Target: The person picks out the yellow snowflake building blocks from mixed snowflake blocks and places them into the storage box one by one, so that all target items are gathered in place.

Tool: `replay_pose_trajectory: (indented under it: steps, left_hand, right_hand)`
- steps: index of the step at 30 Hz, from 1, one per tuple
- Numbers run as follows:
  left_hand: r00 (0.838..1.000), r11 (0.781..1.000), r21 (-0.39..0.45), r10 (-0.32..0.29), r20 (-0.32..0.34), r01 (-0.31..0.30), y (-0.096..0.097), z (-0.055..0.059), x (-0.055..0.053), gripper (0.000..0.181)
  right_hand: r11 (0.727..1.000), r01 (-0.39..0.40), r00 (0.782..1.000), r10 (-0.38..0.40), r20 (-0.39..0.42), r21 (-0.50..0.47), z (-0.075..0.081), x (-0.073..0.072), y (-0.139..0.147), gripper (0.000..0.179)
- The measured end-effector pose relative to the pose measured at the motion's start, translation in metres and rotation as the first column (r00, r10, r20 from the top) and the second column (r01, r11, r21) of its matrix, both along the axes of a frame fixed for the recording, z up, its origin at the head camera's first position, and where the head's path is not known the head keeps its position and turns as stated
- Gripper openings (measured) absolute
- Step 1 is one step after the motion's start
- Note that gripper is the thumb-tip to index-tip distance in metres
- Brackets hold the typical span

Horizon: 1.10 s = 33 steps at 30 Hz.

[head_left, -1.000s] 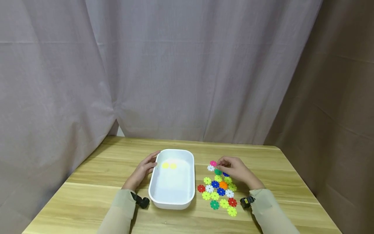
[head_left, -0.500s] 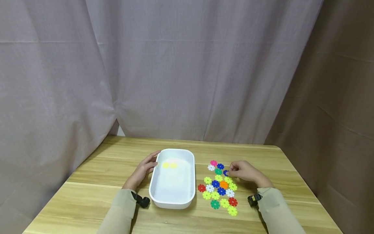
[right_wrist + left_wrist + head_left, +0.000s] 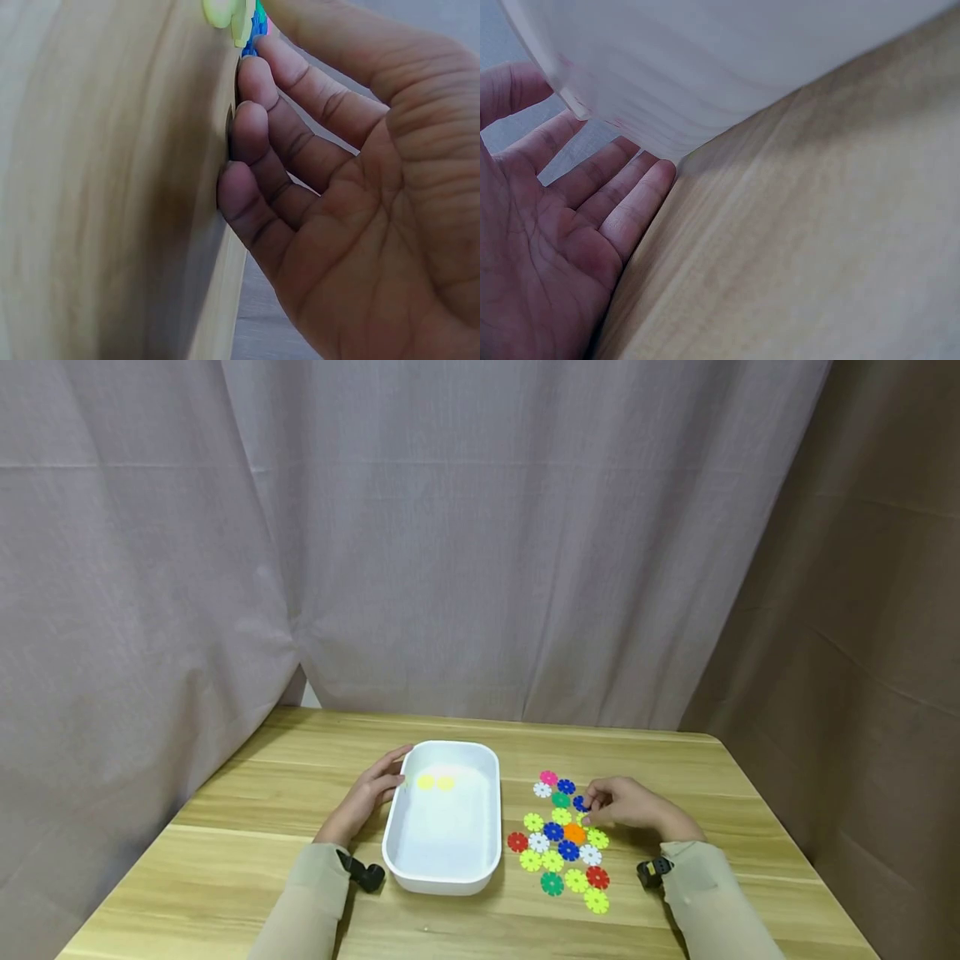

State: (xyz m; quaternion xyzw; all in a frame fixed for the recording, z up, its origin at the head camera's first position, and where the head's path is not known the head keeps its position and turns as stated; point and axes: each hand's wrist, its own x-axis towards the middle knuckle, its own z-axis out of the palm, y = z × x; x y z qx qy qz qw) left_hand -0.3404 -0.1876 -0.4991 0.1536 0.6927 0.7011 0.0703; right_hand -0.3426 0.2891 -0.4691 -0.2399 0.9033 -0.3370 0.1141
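Note:
My left hand [image 3: 369, 797] holds the white plastic tray [image 3: 442, 888] by its left wall. In the left wrist view, the thumb [image 3: 514, 90] is at the rim and the fingers lie along the outside. Two yellow snowflake discs [image 3: 426, 782] lie inside, toward the far end. On the right, my right hand [image 3: 633, 806] pinches a yellow snowflake disc [image 3: 581, 817] with thumb and index finger, which partly cover it. In the right wrist view, the other fingers [image 3: 247, 131] curl low beside the wood. A blue disc [image 3: 580, 802] sits right at the index fingertip.
Several more slotted discs lie flat right of the tray, among them a pink [image 3: 549, 777], an orange [image 3: 573, 833], a red [image 3: 517, 842] and a green disc [image 3: 552, 883]. The wooden table [image 3: 225, 860] meets grey curtains [image 3: 420, 568] behind and a brown one [image 3: 847, 652] on the right.
My right hand has moved right and slightly nearer, off the far discs, uncovering a blue one, and its fingers now close on a yellow disc. The left hand and tray have not moved.

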Motion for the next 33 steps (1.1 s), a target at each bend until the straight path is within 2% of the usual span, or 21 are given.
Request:
replay_pose_trajectory:
  steps: [21,33]
  left_hand:
    - [1.0,1.0,-0.007,0.005,0.006,-0.005,0.0004,-0.0007,-0.0005,0.055]
    - [1.0,1.0,-0.006,0.014,0.0,-0.014,0.0011,0.0,0.0006,0.057]
  right_hand:
    - [0.999,-0.016,1.0,0.015,0.021,0.033,0.007,0.0035,-0.0038,0.023]
    - [0.999,-0.004,1.0,0.003,0.013,0.032,0.0055,0.004,-0.0053,0.024]
